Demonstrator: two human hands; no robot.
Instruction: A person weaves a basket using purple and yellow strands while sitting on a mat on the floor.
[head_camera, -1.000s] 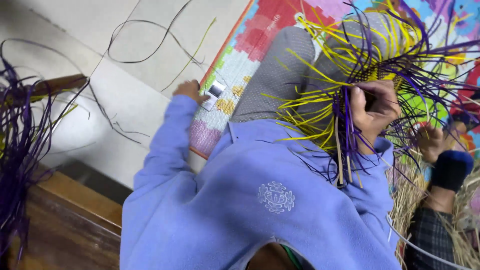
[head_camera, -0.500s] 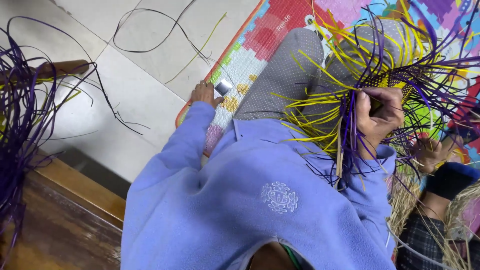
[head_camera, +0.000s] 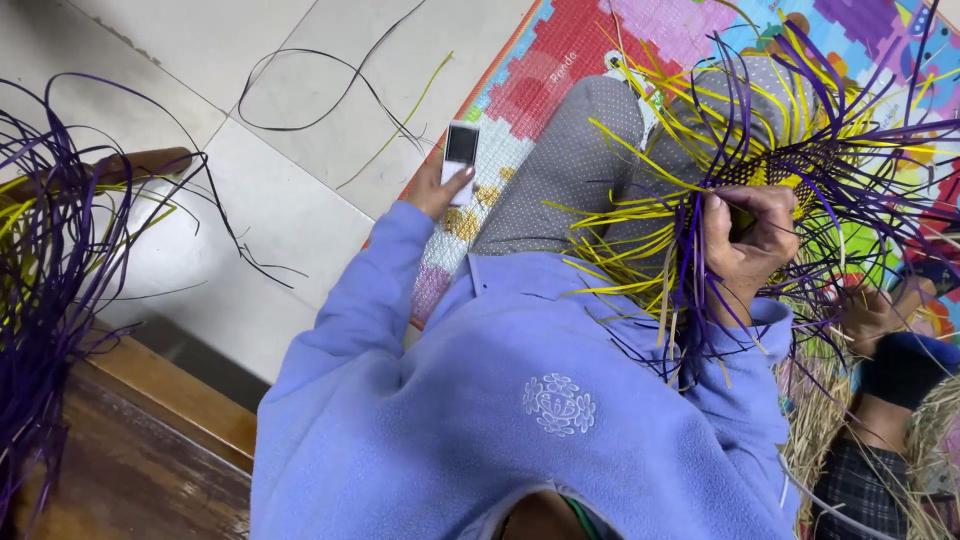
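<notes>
Pale tiled floor (head_camera: 250, 230) at 10 o'clock; patterned foam mat (head_camera: 560, 80) at 1 o'clock; wooden furniture (head_camera: 130, 450) at 8 o'clock; purple-and-yellow strip weaving (head_camera: 790, 150) rests on the lap at 2 o'clock, right hand (head_camera: 748, 235) grip closed on it; left hand (head_camera: 440, 190) fingertips touch a small phone (head_camera: 461, 150) on the mat.

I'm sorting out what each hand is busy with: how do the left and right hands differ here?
The left hand reaches out flat to the colourful mat, fingertips on a small phone; the right hand is curled shut on purple and yellow strips over the lap. The left arm is stretched out, the right bent. Both wear lilac fleece sleeves.
</notes>
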